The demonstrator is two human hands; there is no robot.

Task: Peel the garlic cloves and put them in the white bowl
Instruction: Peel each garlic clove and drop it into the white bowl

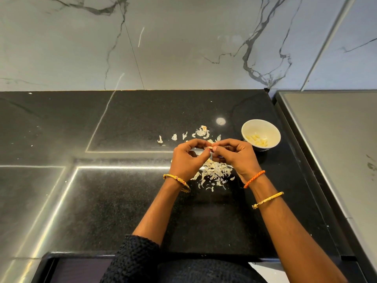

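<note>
Together both hands (212,154) pinching garlic clove (210,148), white bowl (273,127) near counter edge

Both hands, left hand (188,158) and right hand (234,156), meet, fingers curled.

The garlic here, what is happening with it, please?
A person is peeling a garlic clove, pinching it between the fingers of the left hand and the right hand above a black counter. Loose skins lie under and beyond the hands. The white bowl, to the right, already holds several peeled cloves.
</note>
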